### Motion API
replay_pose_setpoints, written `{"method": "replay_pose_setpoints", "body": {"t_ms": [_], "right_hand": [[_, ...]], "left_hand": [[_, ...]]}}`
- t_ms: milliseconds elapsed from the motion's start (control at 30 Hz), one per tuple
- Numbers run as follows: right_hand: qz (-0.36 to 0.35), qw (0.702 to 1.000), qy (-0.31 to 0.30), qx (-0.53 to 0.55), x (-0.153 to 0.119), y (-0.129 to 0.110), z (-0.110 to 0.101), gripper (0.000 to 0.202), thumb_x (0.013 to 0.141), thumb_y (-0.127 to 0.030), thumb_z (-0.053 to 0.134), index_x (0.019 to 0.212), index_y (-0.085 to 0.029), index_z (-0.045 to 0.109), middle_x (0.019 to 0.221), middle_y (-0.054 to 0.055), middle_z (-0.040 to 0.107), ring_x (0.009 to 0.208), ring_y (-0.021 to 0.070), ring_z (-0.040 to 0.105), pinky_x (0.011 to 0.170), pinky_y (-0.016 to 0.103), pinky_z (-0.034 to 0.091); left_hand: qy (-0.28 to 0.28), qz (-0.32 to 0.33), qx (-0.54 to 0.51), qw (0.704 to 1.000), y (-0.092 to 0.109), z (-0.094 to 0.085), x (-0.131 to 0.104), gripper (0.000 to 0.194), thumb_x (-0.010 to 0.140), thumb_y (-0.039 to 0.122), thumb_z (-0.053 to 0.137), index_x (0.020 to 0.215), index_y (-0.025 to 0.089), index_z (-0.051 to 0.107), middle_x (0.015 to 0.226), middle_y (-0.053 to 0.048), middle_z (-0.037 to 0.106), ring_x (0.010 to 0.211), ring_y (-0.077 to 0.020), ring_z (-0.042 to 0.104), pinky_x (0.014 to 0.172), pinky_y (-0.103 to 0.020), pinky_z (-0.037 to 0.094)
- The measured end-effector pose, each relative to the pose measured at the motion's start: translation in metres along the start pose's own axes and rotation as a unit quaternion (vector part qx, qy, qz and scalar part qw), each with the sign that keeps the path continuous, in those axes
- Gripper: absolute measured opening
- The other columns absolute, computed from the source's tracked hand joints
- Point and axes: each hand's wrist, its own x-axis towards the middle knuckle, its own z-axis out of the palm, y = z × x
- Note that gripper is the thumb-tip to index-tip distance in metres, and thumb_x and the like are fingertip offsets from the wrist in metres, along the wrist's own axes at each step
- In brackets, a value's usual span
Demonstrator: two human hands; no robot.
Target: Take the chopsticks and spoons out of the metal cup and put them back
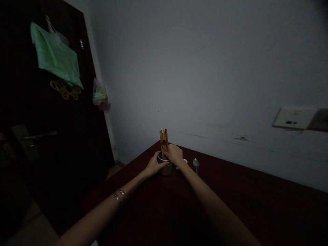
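A grey round pot (166, 169) stands on the dark red table, with several wooden chopsticks (161, 140) upright in it. My left hand (154, 165) is wrapped round the pot's left and near side, the thumb along its rim. Over the pot's right rim, my right hand (174, 153) is closed in a pinch on what looks like the handle of a spoon (163, 142), its dark bowl up among the chopsticks. The lower end of that spoon is hidden. Just right of my right hand lies a metal spoon (196, 163) on the table.
A small white thing (185, 161), partly behind my right wrist, lies on the table (246, 191). The wall (194, 85) rises behind the table's far edge. On the left is a dark door (64, 143) with a green cloth (56, 56) hanging on it.
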Motion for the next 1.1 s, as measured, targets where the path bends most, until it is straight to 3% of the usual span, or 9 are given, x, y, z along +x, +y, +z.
{"method": "replay_pose_setpoints", "body": {"t_ms": [200, 400, 533, 633, 800, 900, 1100], "right_hand": [[0.006, 0.998, 0.035, 0.057, 0.0, -0.002, -0.013, 0.021, 0.077, -0.034, 0.051, 0.085, -0.02, 0.065, 0.087, 0.007, 0.067, 0.083, 0.0189, 0.062, 0.065, 0.024, 0.042], [-0.007, 0.983, 0.119, 0.141, 0.005, -0.003, -0.056, 0.026, 0.076, -0.039, 0.051, 0.082, -0.019, 0.066, 0.077, 0.006, 0.067, 0.074, 0.0165, 0.062, 0.061, 0.022, 0.041], [-0.067, 0.965, 0.133, 0.217, 0.007, 0.013, -0.084, 0.022, 0.074, -0.033, 0.052, 0.079, -0.016, 0.065, 0.074, 0.004, 0.067, 0.064, 0.0133, 0.061, 0.057, 0.02, 0.041], [-0.079, 0.955, 0.118, 0.259, 0.001, 0.033, -0.094, 0.018, 0.071, -0.027, 0.053, 0.074, -0.013, 0.063, 0.067, 0.004, 0.065, 0.057, 0.0118, 0.06, 0.054, 0.019, 0.04], [-0.094, 0.954, 0.064, 0.278, -0.028, 0.067, -0.088, 0.014, 0.068, -0.024, 0.054, 0.07, -0.012, 0.061, 0.061, 0.003, 0.061, 0.056, 0.0109, 0.056, 0.051, 0.019, 0.039], [-0.12, 0.956, -0.024, 0.266, -0.049, 0.083, -0.072, 0.014, 0.068, -0.024, 0.053, 0.071, -0.013, 0.06, 0.061, 0.001, 0.059, 0.055, 0.0102, 0.053, 0.052, 0.019, 0.039], [-0.154, 0.967, -0.126, 0.159, -0.085, 0.095, -0.04, 0.011, 0.067, -0.02, 0.053, 0.072, -0.015, 0.062, 0.066, 0.0, 0.061, 0.057, 0.0095, 0.053, 0.054, 0.019, 0.037]], "left_hand": [[-0.001, -0.006, -0.008, 1.0, 0.0, 0.0, -0.001, 0.06, 0.062, 0.033, 0.071, 0.114, 0.015, 0.045, 0.111, -0.011, 0.058, 0.103, -0.0229, 0.054, 0.09, -0.038, 0.04], [0.004, -0.016, 0.003, 1.0, 0.004, -0.002, -0.001, 0.062, 0.061, 0.035, 0.071, 0.114, 0.016, 0.046, 0.112, -0.011, 0.057, 0.103, -0.024, 0.054, 0.091, -0.039, 0.04], [0.0, -0.018, -0.011, 1.0, 0.006, -0.003, -0.001, 0.061, 0.061, 0.034, 0.072, 0.114, 0.015, 0.047, 0.113, -0.011, 0.057, 0.103, -0.0235, 0.054, 0.092, -0.039, 0.039], [-0.012, -0.026, -0.039, 0.999, 0.006, -0.003, 0.001, 0.062, 0.061, 0.033, 0.073, 0.113, 0.014, 0.047, 0.113, -0.012, 0.057, 0.103, -0.0231, 0.054, 0.091, -0.039, 0.04], [-0.029, -0.064, -0.072, 0.995, 0.006, -0.003, 0.01, 0.066, 0.056, 0.029, 0.076, 0.112, 0.012, 0.045, 0.114, -0.015, 0.055, 0.107, -0.0252, 0.052, 0.092, -0.04, 0.04], [-0.023, -0.092, -0.068, 0.993, 0.01, -0.005, 0.014, 0.075, 0.053, 0.027, 0.077, 0.117, 0.011, 0.041, 0.119, -0.018, 0.052, 0.111, -0.0269, 0.049, 0.094, -0.042, 0.037], [-0.039, -0.088, -0.074, 0.993, 0.012, -0.006, 0.018, 0.082, 0.053, 0.025, 0.076, 0.123, 0.01, 0.036, 0.121, -0.018, 0.05, 0.111, -0.0269, 0.049, 0.094, -0.044, 0.037]]}}
